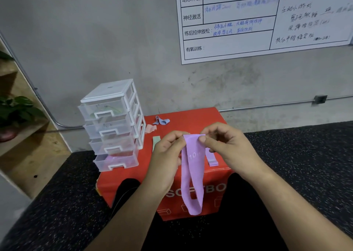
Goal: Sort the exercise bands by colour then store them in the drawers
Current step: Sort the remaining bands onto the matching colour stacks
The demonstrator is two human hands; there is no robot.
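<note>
— Pinched at its top edge: left hand (168, 151) and right hand (227, 145) both hold the purple band (191, 174), its loop dangling over the red box (191, 121).
— And the drawers (112, 124)?
— Just to the left, on the box. The bottom drawer (116, 161) seems to hold purple.
— Risk?
— That loose loop could drag the green band (156, 142) off, or go into the wrong drawer.

Two bare forearms reach in from 7 o'clock and 5 o'clock and meet near the centre. The left hand (168, 151) and right hand (227, 143) face each other, fingers curled, each pinching the top edge of a purple band (192, 176) between thumb and fingertips.
</note>
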